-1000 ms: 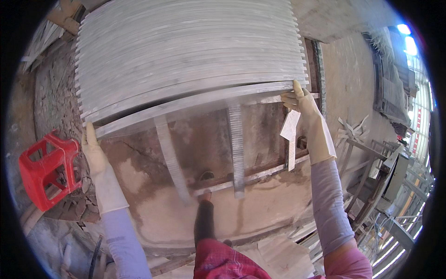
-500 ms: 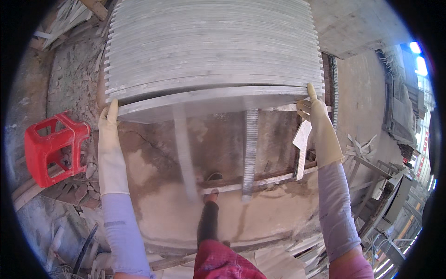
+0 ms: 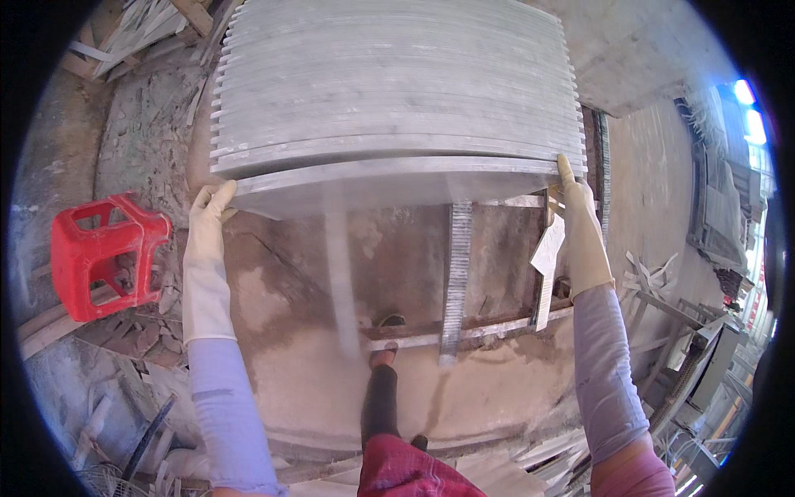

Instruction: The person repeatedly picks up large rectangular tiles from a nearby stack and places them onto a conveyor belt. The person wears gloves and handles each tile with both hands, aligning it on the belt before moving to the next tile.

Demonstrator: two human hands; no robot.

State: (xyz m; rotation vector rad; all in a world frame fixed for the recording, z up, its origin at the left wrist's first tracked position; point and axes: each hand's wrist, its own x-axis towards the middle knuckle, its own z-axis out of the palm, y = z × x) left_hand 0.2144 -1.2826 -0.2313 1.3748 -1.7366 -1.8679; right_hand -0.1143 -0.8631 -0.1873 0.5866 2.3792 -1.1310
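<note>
Below the camera, a tall stack of grey stone slabs [image 3: 397, 91] leans on edge, and the nearest slab [image 3: 389, 182] is tipped a little away from the rest. The left hand [image 3: 207, 219], in a pale glove, has its fingers curled around the slab's left corner. The right hand [image 3: 575, 219], gloved too, grips the right corner with the fingers wrapped on the edge, and a scrap of white paper [image 3: 548, 253] hangs just beside its wrist. Each hand is closed on the slab.

To handle this well, I judge that both hands should stay level at the two corners so the slab does not twist, and the weight should rest on its lower edge rather than hang from the fingers. Feet are best kept back from under it; one foot [image 3: 383, 352] stands near the metal rack bar [image 3: 451, 277].

Rough concrete floor [image 3: 273, 290], stained and cracked, runs under the stack. A red plastic stool [image 3: 103, 253] sits well apart on the left, among broken stone offcuts [image 3: 141, 335]. More scraps lie at the upper left, and on the right the yard is open to daylight.
</note>
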